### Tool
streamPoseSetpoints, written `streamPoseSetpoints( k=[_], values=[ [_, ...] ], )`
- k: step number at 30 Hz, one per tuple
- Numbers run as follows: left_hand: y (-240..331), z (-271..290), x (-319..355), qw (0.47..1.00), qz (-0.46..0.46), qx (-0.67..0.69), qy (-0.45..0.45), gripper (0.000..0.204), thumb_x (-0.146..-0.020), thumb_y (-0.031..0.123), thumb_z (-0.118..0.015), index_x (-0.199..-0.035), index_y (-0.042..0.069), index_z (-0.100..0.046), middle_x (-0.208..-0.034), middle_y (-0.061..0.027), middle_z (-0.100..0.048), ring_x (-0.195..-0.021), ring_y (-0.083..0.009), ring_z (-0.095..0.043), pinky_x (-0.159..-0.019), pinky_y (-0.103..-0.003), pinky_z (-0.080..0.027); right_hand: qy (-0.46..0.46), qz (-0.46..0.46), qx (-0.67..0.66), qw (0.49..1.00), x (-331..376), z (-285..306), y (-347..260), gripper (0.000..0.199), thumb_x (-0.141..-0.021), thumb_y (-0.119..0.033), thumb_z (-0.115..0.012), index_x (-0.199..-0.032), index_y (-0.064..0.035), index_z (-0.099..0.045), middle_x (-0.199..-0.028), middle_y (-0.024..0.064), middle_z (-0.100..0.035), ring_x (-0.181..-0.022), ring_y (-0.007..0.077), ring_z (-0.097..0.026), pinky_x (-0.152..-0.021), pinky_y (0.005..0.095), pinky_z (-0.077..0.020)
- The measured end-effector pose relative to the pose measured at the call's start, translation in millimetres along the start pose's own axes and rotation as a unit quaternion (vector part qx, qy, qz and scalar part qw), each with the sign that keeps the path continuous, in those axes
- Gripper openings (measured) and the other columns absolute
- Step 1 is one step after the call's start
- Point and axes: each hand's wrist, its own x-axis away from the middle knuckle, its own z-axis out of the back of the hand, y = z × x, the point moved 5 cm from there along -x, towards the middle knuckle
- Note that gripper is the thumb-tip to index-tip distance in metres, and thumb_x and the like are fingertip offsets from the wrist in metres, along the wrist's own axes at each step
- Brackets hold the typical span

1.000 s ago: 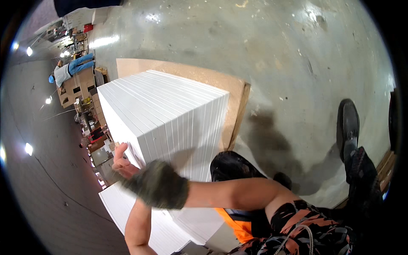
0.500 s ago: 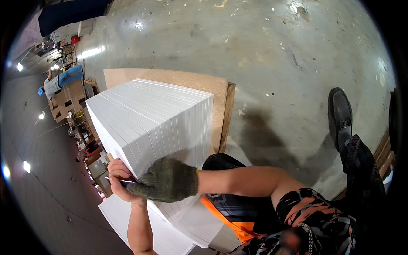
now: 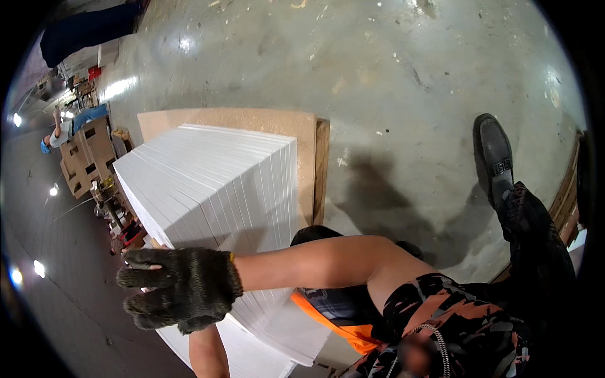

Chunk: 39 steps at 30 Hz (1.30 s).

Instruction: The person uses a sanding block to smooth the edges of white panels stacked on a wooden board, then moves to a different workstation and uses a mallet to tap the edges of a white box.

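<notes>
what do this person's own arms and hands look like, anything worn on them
The right hand wears a dark olive, ribbed knit glove with a touch of yellow at its cuff. The right forearm is bare. The patterned garment by that arm is black, salmon and grey. The left forearm is bare; the left hand is mostly hidden.

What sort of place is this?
Probably a factory or warehouse: a big stack of white panels, a brown board under it, and a scuffed, concrete-looking floor.

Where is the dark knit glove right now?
In the head view's lower left, the glove is on the right hand, just above the left forearm, beside the white boards.
</notes>
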Motion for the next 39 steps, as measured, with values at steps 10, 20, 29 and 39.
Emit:
streamPoseSetpoints(
  k=[10, 20, 29, 39],
  values=[
    [9.0, -4.3, -7.7, 0.995, -0.079, -0.049, -0.042, 0.039, -0.098, 0.025, -0.029, -0.063, 0.011, -0.035, -0.065, -0.0048, -0.040, -0.080, -0.0213, -0.040, -0.089, -0.039, -0.034, 0.026, -0.367, 0.394, 0.843, 163.5, 134.7, 125.9, 0.079, -0.087, -0.030, -0.055, -0.147, 0.0076, -0.019, -0.152, 0.0268, -0.021, -0.143, 0.0396, -0.017, -0.118, 0.0497, -0.0123],
    [3.1, 7.1, -7.5, 0.999, -0.032, -0.003, -0.002, 0.040, -0.098, 0.027, -0.027, -0.063, 0.011, -0.037, -0.065, -0.0064, -0.043, -0.085, -0.0228, -0.043, -0.097, -0.042, -0.033, -0.321, 0.081, 0.360, 0.872, 128.0, 48.8, 62.1, 0.041, -0.084, -0.033, -0.057, -0.118, -0.0095, -0.058, -0.116, 0.0091, -0.057, -0.108, 0.0282, -0.054, -0.101, 0.0458, -0.0391],
    [0.0, 1.9, -4.4, 0.998, -0.052, -0.026, 0.008, 0.040, -0.099, 0.025, -0.027, -0.062, 0.011, -0.035, -0.065, -0.0058, -0.041, -0.083, -0.0218, -0.043, -0.093, -0.040, -0.035, -0.292, -0.239, 0.297, 0.877, 202.0, 204.9, -3.1, 0.043, -0.078, -0.018, -0.063, -0.115, 0.0041, -0.058, -0.110, 0.0221, -0.062, -0.101, 0.0366, -0.061, -0.088, 0.0495, -0.0487],
    [12.7, -6.1, 3.5, 0.980, -0.148, -0.131, -0.031, 0.041, -0.099, 0.028, -0.028, -0.063, 0.009, -0.034, -0.069, -0.0071, -0.043, -0.085, -0.0232, -0.045, -0.087, -0.040, -0.035, -0.219, -0.250, 0.369, 0.868, 174.2, 219.9, -3.7, 0.045, -0.079, -0.015, -0.063, -0.120, 0.0034, -0.056, -0.091, 0.0179, -0.064, -0.076, 0.0313, -0.063, -0.061, 0.0449, -0.0506]
  ],
)
